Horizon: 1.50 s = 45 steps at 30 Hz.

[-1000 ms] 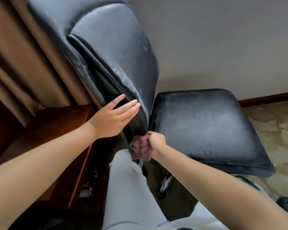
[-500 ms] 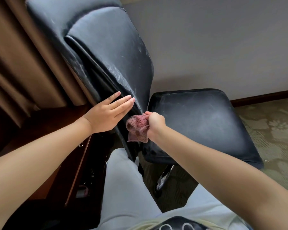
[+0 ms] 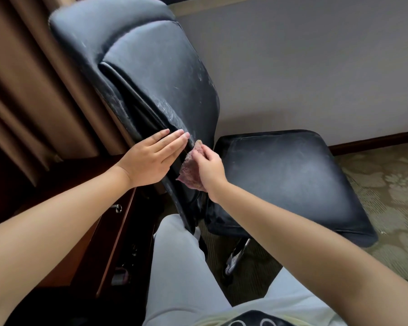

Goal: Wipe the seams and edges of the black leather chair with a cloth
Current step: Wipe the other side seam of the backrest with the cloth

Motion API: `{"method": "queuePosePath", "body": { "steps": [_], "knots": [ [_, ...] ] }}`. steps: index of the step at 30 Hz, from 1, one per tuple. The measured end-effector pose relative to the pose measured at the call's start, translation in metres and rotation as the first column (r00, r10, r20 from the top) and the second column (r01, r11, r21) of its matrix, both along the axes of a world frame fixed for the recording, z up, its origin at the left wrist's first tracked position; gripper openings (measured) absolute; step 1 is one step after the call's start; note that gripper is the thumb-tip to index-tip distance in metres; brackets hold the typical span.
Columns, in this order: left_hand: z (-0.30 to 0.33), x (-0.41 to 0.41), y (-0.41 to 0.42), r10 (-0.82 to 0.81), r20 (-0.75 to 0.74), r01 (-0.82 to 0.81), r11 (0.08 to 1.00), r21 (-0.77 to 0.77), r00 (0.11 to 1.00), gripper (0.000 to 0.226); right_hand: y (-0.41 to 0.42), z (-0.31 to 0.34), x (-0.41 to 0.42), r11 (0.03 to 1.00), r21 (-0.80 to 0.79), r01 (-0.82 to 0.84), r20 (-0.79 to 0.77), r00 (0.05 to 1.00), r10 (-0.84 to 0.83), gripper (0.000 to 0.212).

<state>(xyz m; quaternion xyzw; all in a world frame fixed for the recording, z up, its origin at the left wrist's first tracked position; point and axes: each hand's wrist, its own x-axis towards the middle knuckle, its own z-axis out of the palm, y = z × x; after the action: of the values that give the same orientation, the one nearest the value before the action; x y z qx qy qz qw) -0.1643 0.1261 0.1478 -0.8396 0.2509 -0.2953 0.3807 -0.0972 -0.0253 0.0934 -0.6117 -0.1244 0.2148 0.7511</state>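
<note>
Pink terry cloth (image 3: 190, 171), pinched in the right hand (image 3: 209, 168), has climbed from the base of the worn black leather chair (image 3: 165, 76) up its backrest's side seam. Beside it, the flat, open left hand (image 3: 151, 158) braces that edge, so seam-wiping continues upward.

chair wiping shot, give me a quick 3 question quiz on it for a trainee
1. True or false: the right hand holds the cloth.
2. Where does the left hand rest? A) on the seat B) flat on the side edge of the chair back C) on the desk
3. Fill in: the cloth is ____ in colour.

Key: 1 true; 2 B; 3 pink.
</note>
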Motion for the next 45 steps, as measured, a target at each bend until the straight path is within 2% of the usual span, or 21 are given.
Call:
{"method": "queuePosePath", "body": {
  "steps": [2,6,9,11,14,16,17,18,19,20,21,22,23,26,29,32,36,40,43,45],
  "knots": [
    [-0.003,0.001,0.001,0.016,0.008,-0.016,1.000,0.025,1.000,0.045,0.005,-0.008,-0.002,0.994,-0.084,0.071,0.154,0.986,-0.057,0.044],
    [-0.010,0.003,0.001,0.017,0.029,-0.018,0.999,0.046,0.999,0.043,0.014,-0.018,0.003,0.970,-0.132,0.203,0.141,0.973,-0.184,0.036],
    [-0.012,0.004,0.000,0.008,0.044,-0.009,0.999,0.036,0.999,0.043,0.018,-0.030,0.004,0.951,-0.204,0.233,0.045,0.973,-0.228,0.032],
    [-0.014,0.005,-0.001,-0.004,0.051,0.002,0.999,0.034,0.999,0.042,0.016,-0.037,0.009,0.944,-0.263,0.200,-0.100,0.967,-0.233,0.032],
    [-0.019,0.008,0.000,-0.020,0.060,0.019,1.000,0.011,0.998,0.041,0.009,-0.055,0.006,0.963,-0.267,-0.030,-0.368,0.927,-0.073,0.033],
    [-0.021,0.009,-0.001,-0.035,0.065,0.036,0.999,-0.010,0.997,0.040,0.010,-0.070,0.000,0.960,-0.250,-0.125,-0.412,0.911,0.012,0.026],
    [-0.021,0.009,-0.001,-0.037,0.066,0.039,0.999,-0.015,0.997,0.041,0.012,-0.072,-0.002,0.950,-0.289,-0.118,-0.368,0.930,0.004,0.023],
    [-0.020,0.008,-0.001,-0.039,0.066,0.040,0.999,-0.015,0.997,0.041,0.015,-0.072,-0.004,0.961,-0.275,-0.039,-0.340,0.939,-0.059,0.026],
    [-0.019,0.007,-0.001,-0.040,0.064,0.041,0.999,-0.013,0.997,0.041,0.019,-0.073,-0.004,0.981,-0.184,0.068,-0.413,0.900,-0.140,0.026],
    [-0.017,0.006,0.000,-0.038,0.059,0.038,0.999,-0.008,0.998,0.041,0.021,-0.073,-0.004,0.972,-0.171,0.163,-0.484,0.845,-0.227,0.024],
    [-0.016,0.005,0.000,-0.031,0.057,0.031,1.000,0.001,0.998,0.042,0.020,-0.069,-0.001,0.958,-0.212,0.195,-0.481,0.832,-0.276,0.024],
    [-0.015,0.005,0.001,-0.020,0.061,0.019,1.000,0.009,0.998,0.042,0.018,-0.059,0.001,0.954,-0.225,0.199,-0.408,0.870,-0.278,0.027],
    [-0.015,0.004,0.001,-0.008,0.072,0.007,1.000,0.011,0.997,0.042,0.016,-0.053,0.001,0.963,-0.171,0.206,-0.359,0.897,-0.256,0.030],
    [-0.013,0.004,-0.002,0.026,0.128,-0.024,1.000,-0.020,0.991,0.044,0.009,-0.035,0.004,0.973,-0.159,0.166,-0.077,0.981,-0.180,0.033],
    [-0.010,0.004,-0.004,0.035,0.164,-0.023,0.997,-0.077,0.986,0.045,0.006,-0.016,0.008,0.977,-0.138,0.162,0.160,0.977,-0.140,0.031],
    [0.000,0.003,-0.002,0.011,0.185,0.010,0.994,-0.112,0.983,0.046,0.008,0.014,0.013,0.985,-0.122,0.118,0.319,0.945,-0.074,0.030],
    [0.018,0.001,0.002,-0.011,0.227,0.059,0.977,-0.206,0.974,0.044,0.022,0.068,0.019,0.999,-0.027,0.034,0.384,0.923,-0.021,0.029],
    [0.030,-0.003,0.006,0.025,0.269,0.034,0.977,-0.210,0.963,0.046,0.043,0.107,0.022,0.995,0.097,-0.035,0.330,0.944,0.001,0.027],
    [0.035,-0.007,0.012,0.037,0.293,0.018,0.983,-0.182,0.955,0.048,0.050,0.111,0.023,0.985,0.148,-0.084,0.343,0.939,0.028,0.028],
    [0.036,-0.010,0.016,0.035,0.301,0.005,0.991,-0.131,0.953,0.051,0.049,0.099,0.021,0.994,0.106,-0.038,0.446,0.895,-0.013,0.028]
  ]
}}
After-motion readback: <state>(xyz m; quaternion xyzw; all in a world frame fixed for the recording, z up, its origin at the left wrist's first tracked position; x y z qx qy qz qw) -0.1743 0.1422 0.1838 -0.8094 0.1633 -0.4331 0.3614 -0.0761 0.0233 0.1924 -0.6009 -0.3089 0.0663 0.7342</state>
